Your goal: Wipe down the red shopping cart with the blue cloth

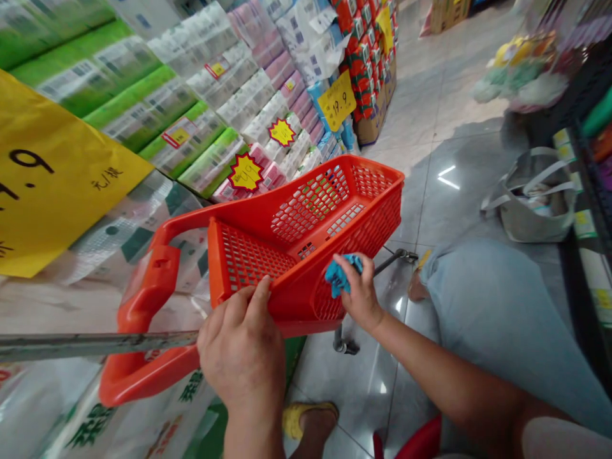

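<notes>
A red plastic shopping cart point(291, 305) lies tilted across the middle, its lattice-walled basket open toward me and holding nothing that I can see. Its looped handle point(152, 280) points to the left. My left hand point(243, 347) is closed over the near rim of the basket, by the handle end. In my right hand point(362, 293) is a crumpled blue cloth point(340, 275), pinched between the fingers and pressed against the basket's near outer side. Two caster wheels point(347, 346) show beneath the cart.
Stacked tissue packs point(210, 150) line the left, with yellow price signs point(62, 172) and a grey metal bar point(95, 345) in front. A grey tote bag point(535, 197) sits by the right shelf. My blue-clad leg point(502, 319) is close on the right, above tiled floor point(421, 153).
</notes>
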Available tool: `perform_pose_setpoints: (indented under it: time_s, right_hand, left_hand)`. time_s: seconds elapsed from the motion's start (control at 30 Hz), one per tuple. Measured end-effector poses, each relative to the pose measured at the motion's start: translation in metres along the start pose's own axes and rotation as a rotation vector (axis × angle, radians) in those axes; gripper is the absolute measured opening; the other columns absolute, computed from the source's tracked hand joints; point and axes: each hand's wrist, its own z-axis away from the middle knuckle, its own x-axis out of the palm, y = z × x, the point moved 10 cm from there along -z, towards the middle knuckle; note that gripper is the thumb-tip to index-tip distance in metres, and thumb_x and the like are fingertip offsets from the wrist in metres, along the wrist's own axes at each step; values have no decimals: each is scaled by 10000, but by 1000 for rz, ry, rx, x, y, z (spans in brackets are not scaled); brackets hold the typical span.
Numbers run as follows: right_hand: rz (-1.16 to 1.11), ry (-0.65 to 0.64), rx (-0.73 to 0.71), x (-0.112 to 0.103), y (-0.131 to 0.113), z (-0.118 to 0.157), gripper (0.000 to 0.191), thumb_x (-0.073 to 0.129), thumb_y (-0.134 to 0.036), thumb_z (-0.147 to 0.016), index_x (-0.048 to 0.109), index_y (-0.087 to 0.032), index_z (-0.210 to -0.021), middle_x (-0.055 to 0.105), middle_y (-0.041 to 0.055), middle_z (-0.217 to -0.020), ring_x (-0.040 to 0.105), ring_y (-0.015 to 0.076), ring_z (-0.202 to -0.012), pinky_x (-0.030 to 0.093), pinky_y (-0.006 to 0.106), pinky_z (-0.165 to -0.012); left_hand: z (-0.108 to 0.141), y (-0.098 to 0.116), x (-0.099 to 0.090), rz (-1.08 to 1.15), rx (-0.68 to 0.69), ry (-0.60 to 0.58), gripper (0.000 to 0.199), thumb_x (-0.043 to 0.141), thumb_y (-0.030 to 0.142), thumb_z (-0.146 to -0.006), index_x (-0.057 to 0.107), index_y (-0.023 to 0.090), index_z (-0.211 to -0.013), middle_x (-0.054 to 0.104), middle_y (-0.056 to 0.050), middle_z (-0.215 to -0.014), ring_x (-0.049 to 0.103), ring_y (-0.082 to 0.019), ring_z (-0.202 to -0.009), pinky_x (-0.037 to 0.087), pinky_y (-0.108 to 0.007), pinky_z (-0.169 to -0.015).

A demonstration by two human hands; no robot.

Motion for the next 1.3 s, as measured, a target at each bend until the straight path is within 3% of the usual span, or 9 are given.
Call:
perform_pose_setpoints:
  time_s: [0.1,0.17,0.33,0.43,0.53,0.7,0.9,1.13,1.3]
  right_hand:
    - [-26,191,185,-23,22,-24,491,545,-183,-893,435,-212,-1370,447,129,-1257,505,243,-1182,468,476,-1038]
    - [-63,209,209,-22,8,-27,376,549,-197,-896,472,-210,-1264,482,109,-1164,521,238,-1132,475,466,-1017]
    - [-245,-160,15,30,-79,8,400,534,-90,-815,573,-241,-1182,520,93,-1224,499,226,-1147,482,415,-1014]
    - [-298,-296,-125,44,-97,28,431,539,-73,-802,577,-250,-1193,565,72,-1199,508,208,-1115,501,381,-993]
    - [-203,-173,-158,24,-60,9,417,507,-51,-813,564,-267,-1166,530,71,-1191,506,211,-1129,492,405,-1006]
    - [-62,212,184,-19,27,-21,393,473,-66,-817,493,-218,-1179,465,107,-1149,488,234,-1134,445,481,-1044]
    - [-213,-164,-27,42,-17,59,367,518,-27,-764,551,-253,-1051,488,59,-1110,532,177,-1034,527,343,-911]
    - [-183,-58,271,42,67,58,416,483,-38,-735,487,-210,-1115,421,118,-1192,463,243,-1168,425,491,-1047]
    - [-265,-185,316,64,49,93,389,518,-42,-647,536,-243,-980,507,46,-1030,554,189,-967,512,351,-906]
  left_hand:
    - [-2,1,0,-11,7,23,354,506,127,-912,697,224,-1194,736,-75,-984,628,-239,-849,446,-367,-748]
    - [-3,3,-1,-18,14,41,341,507,128,-911,697,220,-1179,737,-72,-970,626,-234,-829,442,-367,-736]
    - [-4,3,0,-26,0,58,336,518,135,-901,694,226,-1172,734,-67,-956,633,-227,-828,435,-364,-736]
    - [-3,1,1,-14,8,49,341,511,142,-905,695,213,-1182,736,-85,-975,638,-246,-849,448,-376,-739]
    - [-2,-1,3,-4,15,38,350,498,138,-913,696,208,-1193,738,-92,-993,639,-253,-852,458,-384,-750]
    - [-2,-2,4,-5,-16,54,341,493,152,-927,710,231,-1178,734,-79,-975,634,-248,-851,454,-380,-754]
    - [-4,-3,6,-9,-34,45,337,499,152,-936,704,237,-1189,738,-71,-980,630,-243,-841,439,-371,-735]
    - [-4,-10,12,11,-39,45,332,507,170,-935,710,247,-1186,738,-71,-997,633,-246,-850,439,-372,-746]
    - [-8,-10,12,8,-44,70,335,500,148,-922,719,229,-1163,743,-84,-977,633,-261,-838,438,-387,-730]
